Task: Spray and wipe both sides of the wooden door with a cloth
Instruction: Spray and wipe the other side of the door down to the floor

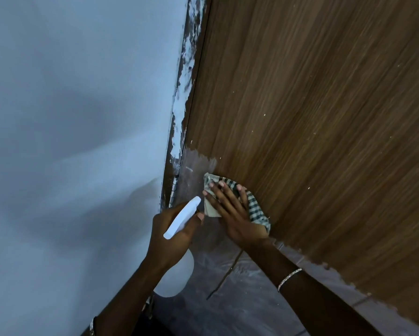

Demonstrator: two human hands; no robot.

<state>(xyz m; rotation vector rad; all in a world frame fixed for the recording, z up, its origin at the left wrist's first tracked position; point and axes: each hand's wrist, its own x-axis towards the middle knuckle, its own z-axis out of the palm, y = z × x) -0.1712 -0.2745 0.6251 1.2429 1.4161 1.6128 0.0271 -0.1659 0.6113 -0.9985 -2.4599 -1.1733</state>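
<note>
The wooden door (312,122) fills the right half of the view, brown and grained, with small white specks. Low on it, near its left edge, my right hand (235,212) presses a green-and-white checked cloth (255,209) flat against the wood with straight fingers. Just left of that, my left hand (172,236) grips a white spray bottle (181,218) by the neck, its nozzle pointing up toward the door edge. The bottle's round body (177,277) shows below my left wrist. A dull, greyish patch (196,163) lies on the door above the cloth.
A pale blue-white wall (70,141) takes up the left half. Between wall and door runs the brown door frame (179,117), smeared with white paint. Below the door, the floor (240,299) looks grey and streaked. A bracelet (288,278) sits on my right forearm.
</note>
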